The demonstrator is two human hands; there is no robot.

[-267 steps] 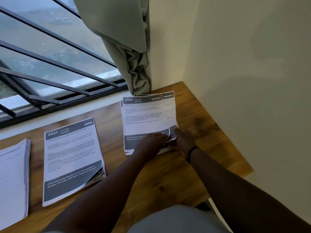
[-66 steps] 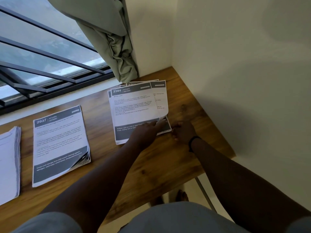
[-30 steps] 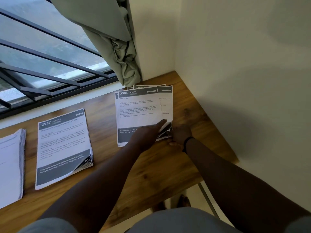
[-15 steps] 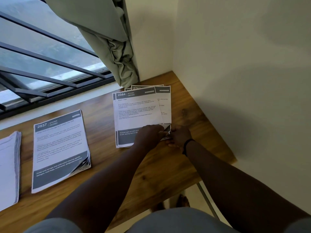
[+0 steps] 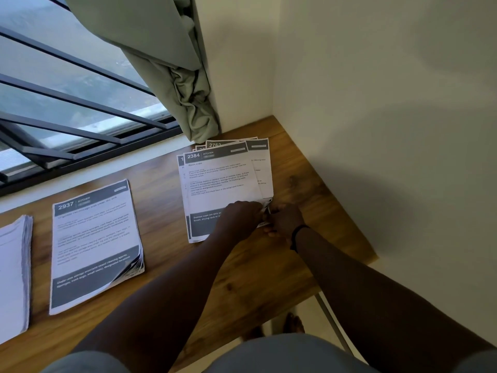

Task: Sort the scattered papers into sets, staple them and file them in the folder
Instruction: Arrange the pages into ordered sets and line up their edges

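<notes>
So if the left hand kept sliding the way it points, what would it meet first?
Probably the right hand: the left hand points right across the 2384 sheet, and the two hands nearly touch at its corner.

A second ago the left hand (image 5: 239,216) lay with fingers stretched flat across the fanned pile of sheets (image 5: 223,184); now they are curled at its near right corner, which stands lifted. The right hand (image 5: 285,220) has closed in to meet it there. The sheets have fanned out a little wider.
</notes>
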